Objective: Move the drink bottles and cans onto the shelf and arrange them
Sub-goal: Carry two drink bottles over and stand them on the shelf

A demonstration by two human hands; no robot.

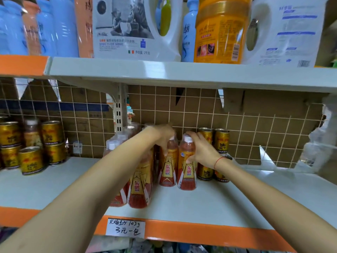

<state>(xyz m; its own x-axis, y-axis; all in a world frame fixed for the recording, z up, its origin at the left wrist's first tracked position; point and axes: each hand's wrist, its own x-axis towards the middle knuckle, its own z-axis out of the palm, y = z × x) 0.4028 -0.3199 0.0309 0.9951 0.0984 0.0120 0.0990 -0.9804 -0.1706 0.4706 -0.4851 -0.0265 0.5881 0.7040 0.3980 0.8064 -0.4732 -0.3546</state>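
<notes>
Several orange-red drink bottles with white caps stand in the middle of the grey shelf (228, 203). My left hand (163, 136) grips the neck of one bottle (168, 170) from above. Right beside it, my right hand (199, 149) holds the upper part of another bottle (187, 175). More of the same bottles (139, 189) stand in a row to the left, partly hidden by my left forearm. Gold cans (221, 141), stacked two high, stand just right of my right hand against the wire back.
A second group of gold cans (31, 159) and a brown bottle (32, 133) sits at the shelf's left. A white bracket post (118, 110) rises behind the bottles. Above, large detergent jugs (131, 28) fill the upper shelf. A handwritten price tag (125, 229) hangs on the orange front edge.
</notes>
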